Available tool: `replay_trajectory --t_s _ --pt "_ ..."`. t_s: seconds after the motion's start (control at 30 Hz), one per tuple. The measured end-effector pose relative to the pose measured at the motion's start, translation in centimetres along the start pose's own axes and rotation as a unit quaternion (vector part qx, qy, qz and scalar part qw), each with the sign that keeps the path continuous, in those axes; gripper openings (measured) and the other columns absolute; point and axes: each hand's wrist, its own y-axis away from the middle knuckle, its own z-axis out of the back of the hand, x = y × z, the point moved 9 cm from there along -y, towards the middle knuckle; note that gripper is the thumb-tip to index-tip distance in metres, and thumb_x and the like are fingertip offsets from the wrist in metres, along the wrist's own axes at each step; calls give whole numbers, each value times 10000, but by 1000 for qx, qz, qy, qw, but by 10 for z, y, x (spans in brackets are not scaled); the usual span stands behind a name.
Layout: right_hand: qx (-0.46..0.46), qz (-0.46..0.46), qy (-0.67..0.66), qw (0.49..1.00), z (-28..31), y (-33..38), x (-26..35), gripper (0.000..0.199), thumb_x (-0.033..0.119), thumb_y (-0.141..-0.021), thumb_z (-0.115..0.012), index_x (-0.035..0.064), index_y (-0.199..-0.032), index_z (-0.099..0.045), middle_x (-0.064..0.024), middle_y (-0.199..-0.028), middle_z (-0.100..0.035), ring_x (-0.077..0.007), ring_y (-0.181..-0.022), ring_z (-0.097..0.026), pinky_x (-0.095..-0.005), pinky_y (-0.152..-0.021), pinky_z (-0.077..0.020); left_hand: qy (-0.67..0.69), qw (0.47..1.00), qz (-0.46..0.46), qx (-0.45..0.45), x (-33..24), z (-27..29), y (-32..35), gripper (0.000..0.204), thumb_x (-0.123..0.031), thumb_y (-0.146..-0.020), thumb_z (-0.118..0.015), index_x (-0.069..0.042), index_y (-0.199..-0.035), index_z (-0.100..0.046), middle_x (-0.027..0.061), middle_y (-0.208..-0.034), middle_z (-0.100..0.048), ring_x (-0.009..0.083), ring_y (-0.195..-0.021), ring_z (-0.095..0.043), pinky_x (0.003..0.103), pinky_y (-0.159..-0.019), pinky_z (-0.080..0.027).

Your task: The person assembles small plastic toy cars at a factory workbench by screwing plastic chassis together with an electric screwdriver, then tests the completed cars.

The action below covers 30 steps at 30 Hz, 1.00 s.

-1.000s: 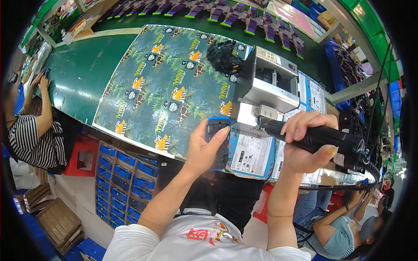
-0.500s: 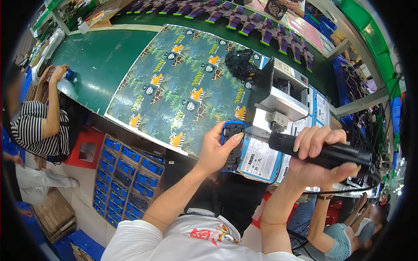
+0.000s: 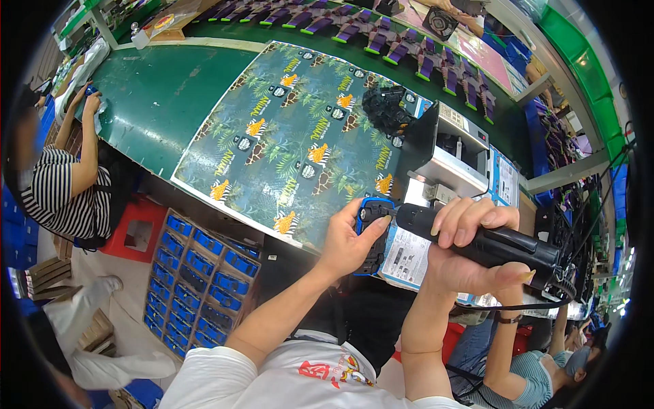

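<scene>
My left hand point(image 3: 349, 238) is closed round a blue-and-black toy car point(image 3: 373, 228), its black underside up and my thumb along its edge. In my right hand point(image 3: 477, 235) is a black corded electric screwdriver point(image 3: 514, 251), lying nearly level with its nose pointing left. The nose reaches the upper part of the toy car; whether the bit touches it is too small to tell. Just beyond stands a metal screw feeder point(image 3: 446, 160), and behind that lies a heap of black plastic parts point(image 3: 388, 109).
A sheet with jungle animal prints point(image 3: 286, 143) covers the green bench point(image 3: 163, 88). Printed card sheets point(image 3: 409, 255) lie beneath the feeder. A divided carton point(image 3: 201, 279) of blue toy cars stands lower left. Purple-and-green pieces point(image 3: 378, 37) line the far side. People work at both sides.
My right hand has brought the screwdriver left, from beside the screw feeder to the toy car. My left hand has shifted slightly right. At lower left a person's leg has moved.
</scene>
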Motion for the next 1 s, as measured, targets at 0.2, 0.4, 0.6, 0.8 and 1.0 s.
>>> replay_trajectory --t_s 0.2,0.4,0.6,0.8,1.0 --pt "7 7 -9 1000 2 1 -7 708 742 -852 -484 41 -948 -499 -42 -634 -468 -138 -466 -451 -275 -452 -400 -14 1000 -3 2 3 1 -2 202 -116 -905 -669 5 -1060 -625 17 -857 -671 47 -759 -579 232 -681 -490" --pt "8 12 -11 1000 2 0 -6 713 746 -847 -491 40 -946 -503 -42 -632 -471 -133 -464 -448 -276 -446 -398 -12 1000 10 -3 2 1 -3 211 -116 -903 -671 11 -1064 -623 18 -861 -670 46 -769 -576 232 -688 -489" --pt "-33 126 41 991 26 -34 40 771 789 -808 -492 41 -993 -529 -51 -668 -483 -155 -510 -466 -303 -496 -424 -12 1000 8 -1 10 0 -3 239 -138 -903 -674 3 -1089 -621 63 -938 -687 93 -766 -642 250 -698 -529" --pt "-220 60 37 973 108 -76 7 419 491 -918 -612 79 -890 -538 -37 -632 -495 -174 -567 -496 -335 -615 -420 -11 1000 -2 -4 12 7 1 230 -111 -904 -665 6 -1094 -609 75 -948 -691 99 -775 -651 255 -699 -543" --pt "-226 81 -4 971 114 -71 39 398 503 -916 -599 121 -807 -577 -18 -615 -475 -140 -553 -457 -281 -576 -363 -22 1000 -2 3 8 0 1 225 -112 -903 -669 6 -1085 -608 74 -935 -692 106 -768 -658 260 -685 -543"
